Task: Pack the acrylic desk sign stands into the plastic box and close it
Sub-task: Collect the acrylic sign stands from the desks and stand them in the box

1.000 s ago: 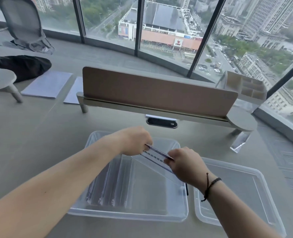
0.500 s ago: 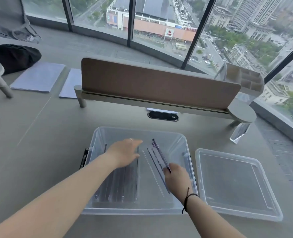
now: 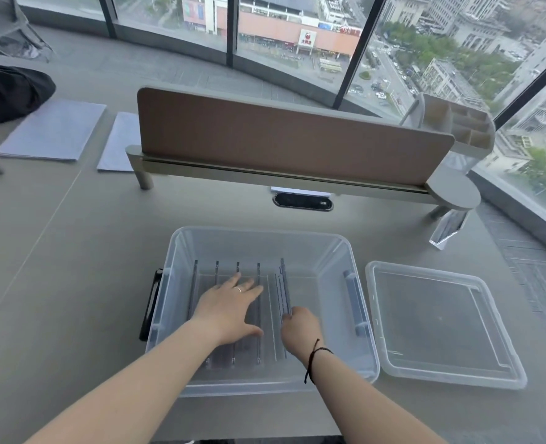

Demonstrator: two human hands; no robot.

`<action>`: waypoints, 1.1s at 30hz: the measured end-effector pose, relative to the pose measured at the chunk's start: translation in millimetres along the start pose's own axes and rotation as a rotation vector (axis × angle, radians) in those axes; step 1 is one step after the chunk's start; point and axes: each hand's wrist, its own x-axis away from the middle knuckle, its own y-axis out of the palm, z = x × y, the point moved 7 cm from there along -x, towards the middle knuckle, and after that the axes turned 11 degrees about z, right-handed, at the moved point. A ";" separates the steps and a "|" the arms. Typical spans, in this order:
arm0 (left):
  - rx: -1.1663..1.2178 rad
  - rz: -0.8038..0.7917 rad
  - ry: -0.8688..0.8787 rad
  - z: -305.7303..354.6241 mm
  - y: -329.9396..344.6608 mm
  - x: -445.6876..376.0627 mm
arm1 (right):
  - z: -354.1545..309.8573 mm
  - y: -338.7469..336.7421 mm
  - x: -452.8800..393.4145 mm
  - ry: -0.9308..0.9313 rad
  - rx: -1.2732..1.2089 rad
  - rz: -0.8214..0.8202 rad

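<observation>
Grey table (image 3: 73, 267) under a curved wall of windows, with a brown divider panel (image 3: 281, 136) standing across the far side. Open clear plastic box (image 3: 259, 241) in the middle, nearest the viewer; loose lid (image 3: 441, 325) flat on the table just to its right, apart from the box. Row of clear sign stands (image 3: 215, 277) upright on edge inside the box, toward its left half. One more sign stand (image 3: 284, 290), with dark printing, upright just right of that row. Another clear stand (image 3: 448, 229) out on the table, well apart, near the right end of the panel. Left hand (image 3: 230, 307) spread flat, fingers wide, on top of the row, gripping nothing. Right hand (image 3: 300, 328) closed around the near end of the printed stand, seemingly pinching it, though fingertips hidden behind the knuckles.
</observation>
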 end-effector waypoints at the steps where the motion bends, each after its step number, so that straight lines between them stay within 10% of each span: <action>1: -0.004 0.003 -0.003 -0.1 0.7 -0.4 | -1.9 1.3 1.1 -0.004 0.006 -0.014; 33: -0.020 -0.037 -0.066 10.8 -8.2 -2.8 | -11.0 -5.7 17.9 -0.051 0.073 -0.132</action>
